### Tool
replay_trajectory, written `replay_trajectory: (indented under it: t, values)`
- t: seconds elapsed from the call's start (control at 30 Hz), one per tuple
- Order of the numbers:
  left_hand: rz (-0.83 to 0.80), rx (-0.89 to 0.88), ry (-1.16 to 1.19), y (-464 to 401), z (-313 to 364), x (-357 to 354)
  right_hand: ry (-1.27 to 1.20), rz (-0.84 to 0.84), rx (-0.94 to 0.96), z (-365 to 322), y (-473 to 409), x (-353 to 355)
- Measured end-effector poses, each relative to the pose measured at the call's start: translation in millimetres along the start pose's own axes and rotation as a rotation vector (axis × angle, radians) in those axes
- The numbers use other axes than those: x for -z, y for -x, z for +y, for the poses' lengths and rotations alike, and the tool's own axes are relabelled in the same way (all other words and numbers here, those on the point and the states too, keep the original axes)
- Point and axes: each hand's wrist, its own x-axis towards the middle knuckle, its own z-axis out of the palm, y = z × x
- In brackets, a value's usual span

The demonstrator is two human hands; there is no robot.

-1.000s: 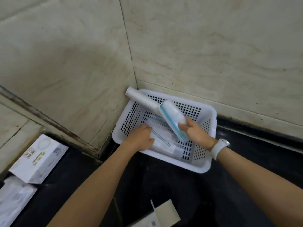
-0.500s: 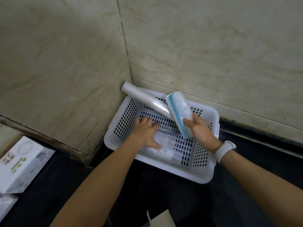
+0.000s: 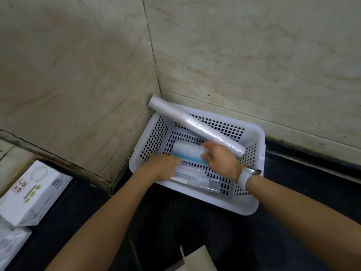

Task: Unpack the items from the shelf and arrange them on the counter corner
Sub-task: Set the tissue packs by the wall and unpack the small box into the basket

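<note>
Against the wall corner, a white basket (image 3: 252,204) is sitting on the dark worktop (image 3: 175,222); inside it, the right hand (image 3: 220,159) is gripping a blue-edged packet (image 3: 187,153), the left hand (image 3: 162,167) is pressing flat on clear packets (image 3: 197,177), and a roll (image 3: 195,125) is overhanging the rim.

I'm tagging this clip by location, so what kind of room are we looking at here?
Probably a kitchen or utility corner in a home. A dark stone counter meets beige marble-look wall tiles at an inside corner, and a white perforated plastic basket of household supplies, including a long white roll, sits there.
</note>
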Motion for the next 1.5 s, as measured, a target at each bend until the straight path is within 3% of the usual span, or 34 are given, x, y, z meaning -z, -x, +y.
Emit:
replay_trajectory:
  t: [0.1, 0.33, 0.43, 0.5, 0.6, 0.7, 0.77, 0.83, 0.97, 1.07, 1.3, 1.4, 1.5]
  values:
    - [-0.012, -0.012, -0.003, 4, -4, 2, 0.124, -0.035, 0.025, -2, -4, -9]
    - [0.063, -0.074, -0.154, -3, 1, 1, 0.573, 0.031, 0.304, 0, -8, -21]
    - [0.099, -0.078, -0.2, -5, 2, -1, 0.592, -0.069, 0.314, 4, -3, -20]
    - [0.081, -0.044, -0.083, 0, 1, 0, 0.534, -0.193, 0.283, 7, 0, -15]
    - [-0.106, 0.015, 0.168, 7, 0, -2, 0.507, -0.379, 0.284, 10, 4, -12]
    - [-0.334, 0.101, 0.075, 13, 2, -8, 0.459, -0.461, 0.291, 10, 6, -11]
    - [-0.373, 0.139, 0.005, 13, 5, -10, 0.388, -0.427, 0.257, 11, 7, -10]
    - [-0.288, 0.117, -0.041, 15, 8, -7, 0.308, -0.363, 0.235, 11, 9, -9]
    - [0.04, 0.002, -0.059, 30, 11, -1, 0.174, -0.28, 0.196, 2, 21, -1]
    - [0.165, -0.001, -0.029, 46, 17, 1, 0.045, -0.162, 0.142, -13, 39, 14]
    - [0.682, -0.088, 0.433, 113, 77, -25, -0.437, 0.317, -0.059, -32, 145, 34]
    - [0.783, -0.12, 0.506, 139, 119, -58, -0.51, 0.459, -0.126, -24, 211, 23]
    - [0.733, -0.156, 0.53, 151, 162, -100, -0.527, 0.493, -0.25, -5, 278, 3]
